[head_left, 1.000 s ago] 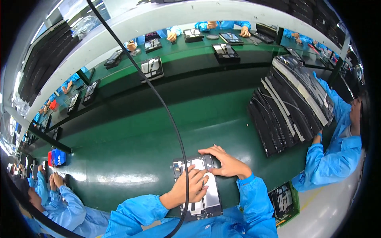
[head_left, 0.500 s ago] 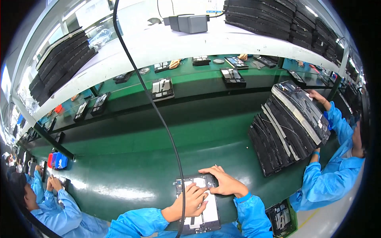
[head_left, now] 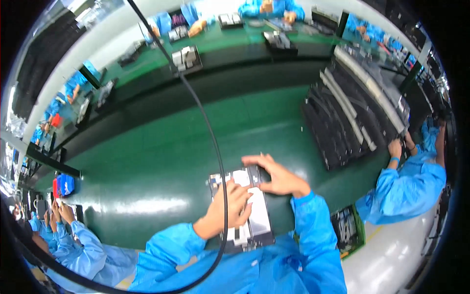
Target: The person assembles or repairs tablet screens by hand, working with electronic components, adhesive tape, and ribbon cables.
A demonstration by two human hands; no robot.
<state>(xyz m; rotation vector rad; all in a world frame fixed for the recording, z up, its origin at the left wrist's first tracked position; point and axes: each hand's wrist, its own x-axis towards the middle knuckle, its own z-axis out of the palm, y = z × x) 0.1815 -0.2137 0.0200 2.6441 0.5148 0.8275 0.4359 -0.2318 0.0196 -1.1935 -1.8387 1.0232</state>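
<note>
From my remote seat I see the coverless tablet-like device [head_left: 259,215] lying on the green bench [head_left: 147,161], its long axis running away from the body, far end angled slightly left. The left hand [head_left: 227,208] is nearer its middle, fingers curled over its face (I can't tell whether they pinch anything). The right hand [head_left: 279,177] has thumb and fingers spread apart at the far right corner.

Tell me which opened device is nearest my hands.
The opened device at the near edge of the green table, left hand over it, right hand at its upper right corner. The others lie farther away.
</note>
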